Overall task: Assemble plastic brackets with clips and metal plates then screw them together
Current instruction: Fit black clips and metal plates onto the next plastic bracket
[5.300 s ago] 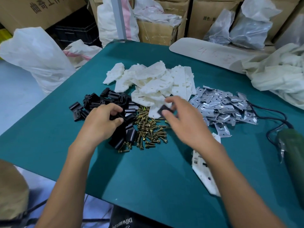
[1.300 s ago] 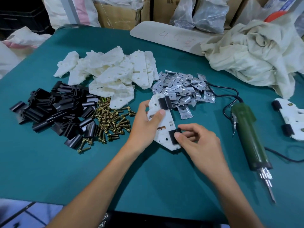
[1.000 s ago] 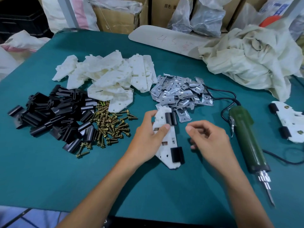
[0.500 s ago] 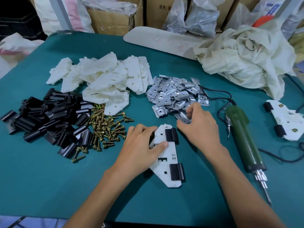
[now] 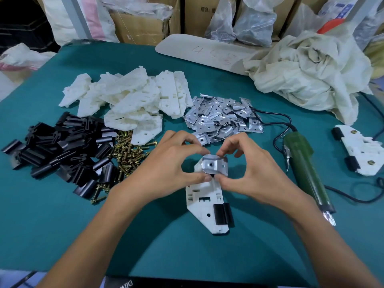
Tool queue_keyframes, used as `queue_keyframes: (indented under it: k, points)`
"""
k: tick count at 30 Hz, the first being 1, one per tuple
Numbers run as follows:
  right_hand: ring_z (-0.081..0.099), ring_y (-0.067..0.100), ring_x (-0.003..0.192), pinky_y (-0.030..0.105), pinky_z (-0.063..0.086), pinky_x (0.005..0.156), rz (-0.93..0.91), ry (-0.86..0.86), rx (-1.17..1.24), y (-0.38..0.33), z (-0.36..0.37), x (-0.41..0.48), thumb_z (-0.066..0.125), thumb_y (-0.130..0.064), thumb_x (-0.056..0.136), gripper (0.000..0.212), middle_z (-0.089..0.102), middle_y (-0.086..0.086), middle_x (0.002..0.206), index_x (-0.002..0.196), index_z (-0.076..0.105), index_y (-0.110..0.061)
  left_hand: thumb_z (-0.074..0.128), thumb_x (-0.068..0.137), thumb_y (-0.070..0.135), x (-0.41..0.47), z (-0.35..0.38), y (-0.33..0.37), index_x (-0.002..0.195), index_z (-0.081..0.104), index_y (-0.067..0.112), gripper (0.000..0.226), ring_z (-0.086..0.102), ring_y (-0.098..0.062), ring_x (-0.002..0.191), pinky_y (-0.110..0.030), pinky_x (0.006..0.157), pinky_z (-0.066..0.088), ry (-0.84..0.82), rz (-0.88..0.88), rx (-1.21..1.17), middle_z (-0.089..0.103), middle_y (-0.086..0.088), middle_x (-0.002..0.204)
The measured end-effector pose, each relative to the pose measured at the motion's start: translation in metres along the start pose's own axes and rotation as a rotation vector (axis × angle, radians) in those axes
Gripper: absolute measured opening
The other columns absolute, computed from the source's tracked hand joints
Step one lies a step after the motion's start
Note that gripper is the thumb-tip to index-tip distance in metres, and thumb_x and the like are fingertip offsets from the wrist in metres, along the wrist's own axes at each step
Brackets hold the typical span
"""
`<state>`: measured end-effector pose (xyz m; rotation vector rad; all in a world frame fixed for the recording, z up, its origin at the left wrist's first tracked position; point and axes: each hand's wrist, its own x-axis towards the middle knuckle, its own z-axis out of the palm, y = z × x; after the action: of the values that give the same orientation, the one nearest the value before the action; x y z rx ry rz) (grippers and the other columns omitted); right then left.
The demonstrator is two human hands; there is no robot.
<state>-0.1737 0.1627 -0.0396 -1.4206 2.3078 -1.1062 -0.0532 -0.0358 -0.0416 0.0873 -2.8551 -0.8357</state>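
Centrally, silver metal plate [image 5: 215,167] atop white bracket [image 5: 204,197], black clip [image 5: 222,214] attached

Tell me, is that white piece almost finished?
Not yet. Done: a black clip sits at the near end of the white bracket. In hand: the left hand and right hand pinch a metal plate onto its far end. Left: a plate for the near clip, then screws, driven with the screwdriver lying untouched.
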Motion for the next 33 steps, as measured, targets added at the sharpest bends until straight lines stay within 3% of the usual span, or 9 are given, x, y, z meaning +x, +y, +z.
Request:
queue_keyframes:
  k: [5, 9, 12, 14, 17, 23, 28, 33]
  points:
    - [0.056, 0.011, 0.111, 0.019, 0.042, 0.092, 0.028, -0.018, 0.075, 0.0, 0.007, 0.0, 0.084, -0.026, 0.076, 0.046, 0.065, -0.015, 0.108, 0.108, 0.052, -0.034, 0.064, 0.071, 0.075, -0.006, -0.001, -0.006, 0.119, 0.066, 0.048, 0.055, 0.036, 0.0, 0.112, -0.003, 0.096, 0.023, 0.033, 0.003, -0.057, 0.048, 0.027, 0.115]
    - [0.06, 0.008, 0.112, 0.015, 0.044, 0.088, 0.108, 0.036, 0.151, 0.009, 0.004, 0.003, 0.08, -0.043, 0.077, 0.049, 0.066, -0.021, 0.112, 0.118, 0.054, -0.043, 0.075, 0.073, 0.059, -0.01, 0.009, -0.015, 0.113, 0.067, 0.049, 0.042, 0.04, 0.003, 0.114, -0.003, 0.093, 0.024, 0.113, -0.074, -0.122, 0.051, 0.026, 0.113]
    - [0.064, 0.007, 0.08, 0.021, 0.052, 0.072, 0.319, 0.241, 0.299, 0.025, 0.011, 0.005, 0.072, -0.021, 0.09, 0.02, 0.071, -0.013, 0.093, 0.103, 0.067, -0.035, 0.077, 0.073, 0.057, -0.013, 0.02, -0.02, 0.113, 0.07, 0.042, 0.043, 0.041, -0.001, 0.114, -0.004, 0.093, 0.026, 0.159, -0.134, -0.161, 0.054, 0.023, 0.111]
    - [0.062, 0.014, 0.062, 0.027, 0.054, 0.06, 0.48, 0.294, 0.389, 0.034, 0.021, 0.004, 0.061, -0.006, 0.095, 0.024, 0.07, -0.003, 0.076, 0.093, 0.073, -0.027, 0.077, 0.073, 0.058, -0.013, 0.026, -0.021, 0.115, 0.07, 0.041, 0.046, 0.04, -0.002, 0.114, -0.005, 0.094, 0.026, 0.156, -0.155, -0.171, 0.054, 0.023, 0.111]
    - [0.06, 0.015, 0.052, 0.026, 0.053, 0.05, 0.574, 0.225, 0.473, 0.038, 0.029, 0.001, 0.055, 0.0, 0.096, 0.029, 0.069, 0.002, 0.068, 0.091, 0.076, -0.018, 0.077, 0.073, 0.058, -0.01, 0.032, -0.022, 0.117, 0.069, 0.04, 0.048, 0.04, -0.006, 0.111, -0.005, 0.093, 0.026, 0.146, -0.167, -0.165, 0.053, 0.022, 0.11]
    - [0.067, 0.016, 0.059, 0.025, 0.057, 0.06, 0.597, 0.093, 0.52, 0.035, 0.029, 0.002, 0.063, -0.005, 0.095, 0.022, 0.073, 0.003, 0.07, 0.089, 0.078, -0.02, 0.073, 0.074, 0.06, -0.007, 0.04, -0.019, 0.121, 0.067, 0.043, 0.05, 0.038, 0.0, 0.111, -0.009, 0.09, 0.029, 0.094, -0.165, -0.153, 0.051, 0.024, 0.109]
    - [0.072, 0.017, 0.067, 0.023, 0.059, 0.066, 0.603, 0.104, 0.712, 0.032, 0.028, 0.001, 0.072, -0.004, 0.092, 0.01, 0.076, 0.006, 0.077, 0.097, 0.075, -0.012, 0.075, 0.075, 0.055, -0.007, 0.043, -0.016, 0.118, 0.068, 0.041, 0.045, 0.041, 0.001, 0.108, -0.006, 0.087, 0.029, 0.163, -0.149, -0.169, 0.056, 0.024, 0.107]
    - [0.073, 0.018, 0.069, 0.024, 0.06, 0.068, 0.622, 0.102, 0.807, 0.03, 0.03, 0.003, 0.074, -0.002, 0.09, 0.014, 0.078, 0.011, 0.083, 0.102, 0.071, -0.008, 0.08, 0.078, 0.041, -0.009, 0.045, -0.014, 0.118, 0.069, 0.038, 0.041, 0.05, -0.002, 0.105, -0.016, 0.086, 0.038, 0.211, -0.158, -0.203, 0.065, 0.025, 0.107]
